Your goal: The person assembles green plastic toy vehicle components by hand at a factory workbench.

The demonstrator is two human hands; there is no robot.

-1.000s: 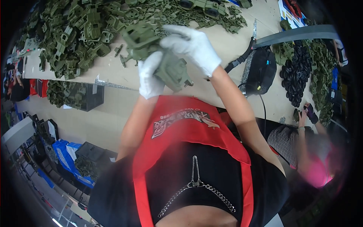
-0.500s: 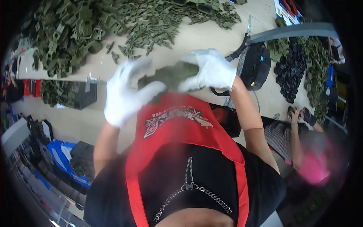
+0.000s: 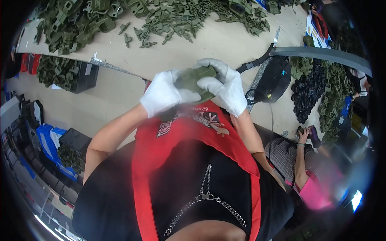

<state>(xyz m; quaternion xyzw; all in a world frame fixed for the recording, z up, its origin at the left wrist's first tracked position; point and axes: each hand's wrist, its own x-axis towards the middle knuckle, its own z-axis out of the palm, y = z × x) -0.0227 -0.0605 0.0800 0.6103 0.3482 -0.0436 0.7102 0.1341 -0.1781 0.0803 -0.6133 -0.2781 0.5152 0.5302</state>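
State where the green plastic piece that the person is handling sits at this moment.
In the head view, the green plastic piece sits centre frame, clasped between the gloved left hand and right hand, above the red apron and in front of the table edge.

Beige worktable [image 3: 225, 44], pale floor [image 3: 100, 100]

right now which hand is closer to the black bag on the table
Right. The right hand in its white glove sits just left of the black bag, apart from it. The left hand is farther off, on the other side of the green plastic part both hands hold.
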